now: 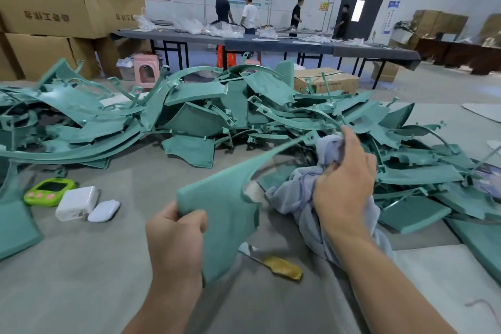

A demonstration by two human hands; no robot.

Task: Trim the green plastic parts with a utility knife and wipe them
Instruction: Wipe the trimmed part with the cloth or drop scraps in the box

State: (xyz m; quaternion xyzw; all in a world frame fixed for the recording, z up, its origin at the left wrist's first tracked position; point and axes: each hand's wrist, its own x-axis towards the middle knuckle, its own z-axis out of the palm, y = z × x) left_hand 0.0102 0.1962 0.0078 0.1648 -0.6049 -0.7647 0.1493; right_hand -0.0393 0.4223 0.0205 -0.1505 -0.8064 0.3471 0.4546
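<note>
- Fingers (pixel 166 215) of the left hand (pixel 174 241) are curled round the near left corner of a green part (pixel 225 214), which is pinched tight; the corner itself is covered by the grip.
- Fingers (pixel 351 144) of the right hand (pixel 344 182) are closed round a bunched blue-grey cloth (pixel 295 195); their tips are buried in the folds and cannot be made out.
- Between the two hands the part is held up off the table (pixel 108 266).
- Its broad flat end is kept low and near, at the left hand. Its narrow curved arm is run up and away to the right, so the long axis is slanted from lower left to upper right.
- That arm's far tip is lost behind the cloth and the right hand; whether it is touched by the cloth cannot be told.
- Along the part's inner curve, just beside the cloth, the edge is smeared by blur.
- On the table below the part a knife (pixel 283 267) is laid; its yellow handle is seen whole, while its blade is partly covered by the part's lower edge.
- Beyond the hands a pile (pixel 217 116) of green parts is spread across the table and is cut off at both frame edges.
- Left of the left hand, a green timer (pixel 48 191), a white charger (pixel 77 202) and a white case (pixel 104 210) are set close together.
</note>
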